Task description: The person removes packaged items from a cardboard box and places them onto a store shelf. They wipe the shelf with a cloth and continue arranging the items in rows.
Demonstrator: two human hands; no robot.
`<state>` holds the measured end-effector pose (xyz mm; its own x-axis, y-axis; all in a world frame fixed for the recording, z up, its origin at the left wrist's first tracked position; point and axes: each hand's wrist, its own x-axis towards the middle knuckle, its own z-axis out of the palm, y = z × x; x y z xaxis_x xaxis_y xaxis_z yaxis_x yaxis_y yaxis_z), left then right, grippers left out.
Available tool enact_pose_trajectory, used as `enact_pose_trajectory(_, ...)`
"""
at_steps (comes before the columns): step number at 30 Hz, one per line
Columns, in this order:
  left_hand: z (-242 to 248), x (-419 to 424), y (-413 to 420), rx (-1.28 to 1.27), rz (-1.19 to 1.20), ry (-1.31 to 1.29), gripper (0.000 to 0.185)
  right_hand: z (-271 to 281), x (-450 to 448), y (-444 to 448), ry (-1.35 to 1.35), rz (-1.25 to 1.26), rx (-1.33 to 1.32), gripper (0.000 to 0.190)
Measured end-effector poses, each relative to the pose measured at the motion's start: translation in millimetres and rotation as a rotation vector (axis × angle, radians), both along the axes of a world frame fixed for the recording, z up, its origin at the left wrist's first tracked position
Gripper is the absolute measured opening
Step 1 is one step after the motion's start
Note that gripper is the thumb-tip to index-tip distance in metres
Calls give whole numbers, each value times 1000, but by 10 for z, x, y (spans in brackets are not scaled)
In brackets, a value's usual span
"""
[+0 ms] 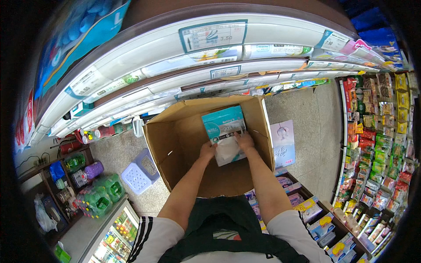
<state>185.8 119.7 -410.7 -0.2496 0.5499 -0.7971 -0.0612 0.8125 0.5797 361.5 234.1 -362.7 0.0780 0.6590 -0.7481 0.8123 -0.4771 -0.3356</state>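
Observation:
A large open cardboard box stands before me, below the shelf fronts. Inside it, a teal and clear plastic pouch with a whitish lower part is held between my hands, tilted slightly. The fingers of my left hand grip the pouch's left edge. On the opposite side, my right hand holds its right edge, with fingers over the front. Whether the pouch touches the box floor I cannot tell.
Store shelves with price tags run across the top. A lilac plastic stool and bundled green bottles are at left. Right of the box lie a printed sheet and low shelves of boxed goods; a rack of snack packets stands farther right.

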Motion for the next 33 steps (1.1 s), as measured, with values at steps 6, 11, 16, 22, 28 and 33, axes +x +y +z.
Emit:
enact_pose_trajectory(6,764,-309,15,-5,-102,-70,32,45,323,-58,488,-298,-223,58)
enact_pose_trajectory(11,1862,-472,-207,340,-24,-296,33,1604,112,-228,700,-275,-60,58)
enact_pose_trajectory(16,3085,-649,-399,542,-179,-372,52,2838,113,-683,886,-161,244,52)
enact_pose_trajectory(22,4101,-759,-298,809,-195,-246,53,3827,-20,-826,1130,-190,435,56)
enact_pose_trajectory(28,4982,-914,294,1027,-102,-85,88,4553,-504,-282,1199,-91,890,94)
enact_pose_trajectory(33,5509,-1072,965,996,-108,111,61,4895,-603,534,992,177,1019,88)
